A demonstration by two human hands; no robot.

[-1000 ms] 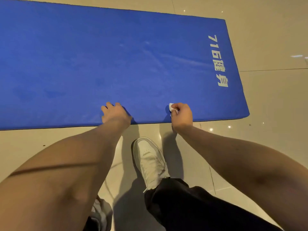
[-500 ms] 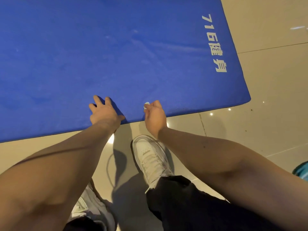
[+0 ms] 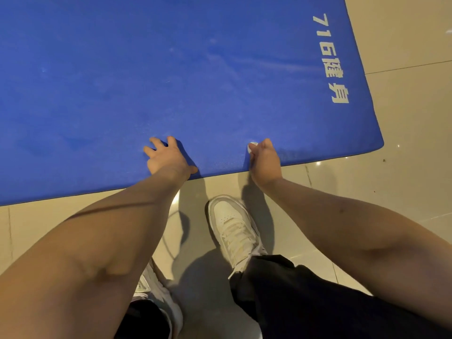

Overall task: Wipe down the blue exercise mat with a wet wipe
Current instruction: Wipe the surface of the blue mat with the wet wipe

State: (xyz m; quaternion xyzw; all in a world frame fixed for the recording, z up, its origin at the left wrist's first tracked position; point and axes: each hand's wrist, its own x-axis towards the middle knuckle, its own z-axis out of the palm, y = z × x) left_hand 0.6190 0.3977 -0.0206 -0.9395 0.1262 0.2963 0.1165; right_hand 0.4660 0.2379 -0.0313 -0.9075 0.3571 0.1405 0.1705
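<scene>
Right hand (image 3: 265, 162) pinching a white wet wipe (image 3: 252, 146) swept back rightward, scrubbing the blue foam mat's (image 3: 171, 69) near edge; left hand (image 3: 165, 157) splayed, bracing.

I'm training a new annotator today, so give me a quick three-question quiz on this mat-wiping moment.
1. True or false: the left hand rests on the blue mat with fingers spread.
2. The wet wipe is: A) lying loose mid-mat, B) bunched in the right hand, C) under the left hand.
3. Fill in: the white lettering sits near the mat's ____ end.
Key: 1 true; 2 B; 3 right.
</scene>
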